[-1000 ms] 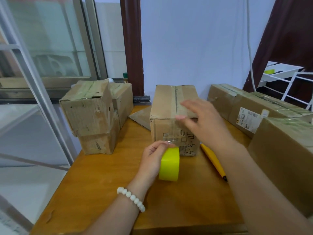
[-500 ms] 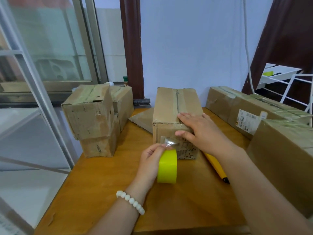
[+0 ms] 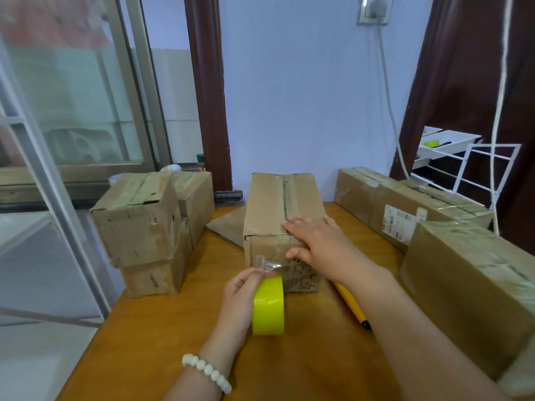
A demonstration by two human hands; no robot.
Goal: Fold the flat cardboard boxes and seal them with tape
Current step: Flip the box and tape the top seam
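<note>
A folded cardboard box [image 3: 272, 209] stands in the middle of the wooden table [image 3: 162, 342], its top flaps closed along a centre seam. My right hand [image 3: 315, 241] lies flat over the box's near top edge, fingers straight, thumb on the front face. My left hand [image 3: 240, 296] grips a yellow roll of tape [image 3: 268, 306] just in front of the box. A clear strip of tape [image 3: 269, 263] runs from the roll onto the box's front face.
Stacked taped boxes [image 3: 144, 227] stand at the left. Long taped boxes [image 3: 405, 209] and a big one [image 3: 469, 287] line the right side. A yellow utility knife [image 3: 351, 306] lies right of the middle box. A flat cardboard piece [image 3: 228, 227] lies behind it.
My right hand came down from above the box and now presses flat on its near top edge. The left hand and tape roll stayed in front of the box.
</note>
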